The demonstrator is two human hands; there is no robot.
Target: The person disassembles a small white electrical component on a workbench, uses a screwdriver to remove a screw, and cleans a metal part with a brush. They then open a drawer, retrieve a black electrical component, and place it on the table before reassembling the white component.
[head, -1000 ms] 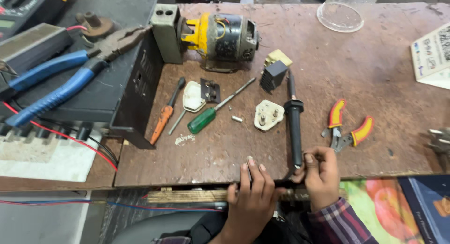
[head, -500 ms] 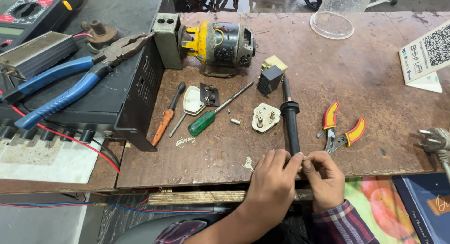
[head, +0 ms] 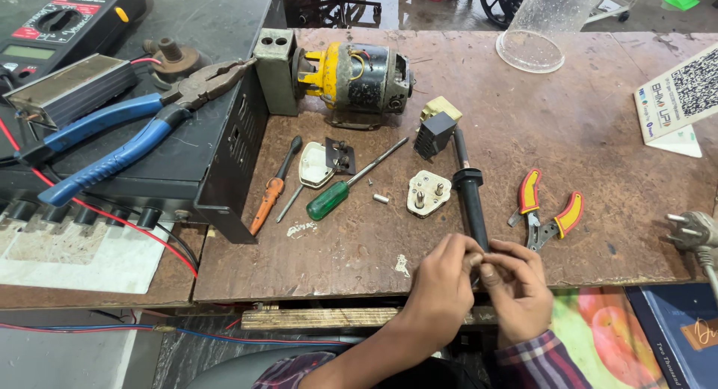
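Observation:
A black soldering iron (head: 468, 196) lies on the brown wooden table (head: 598, 142), tip pointing away and its handle end at the front edge. My left hand (head: 443, 286) and my right hand (head: 520, 288) meet at that near end. Their fingertips are pinched together over it, and what sits between them is hidden. A white three-pin plug base (head: 428, 193) lies just left of the iron. Red-and-yellow cutters (head: 550, 209) lie just to its right.
Farther back stand a yellow-and-black motor (head: 359, 78) and a clear cup (head: 538, 37). Green (head: 333, 196) and orange (head: 268, 198) screwdrivers lie left of centre. Blue-handled pliers (head: 127, 138) rest on a black box (head: 232, 157). A grey plug (head: 692, 228) lies at the right edge.
Both hands rose from below the table's front edge and closed together at the soldering iron's near end. The view tilted up slightly; the tools on the table stayed put.

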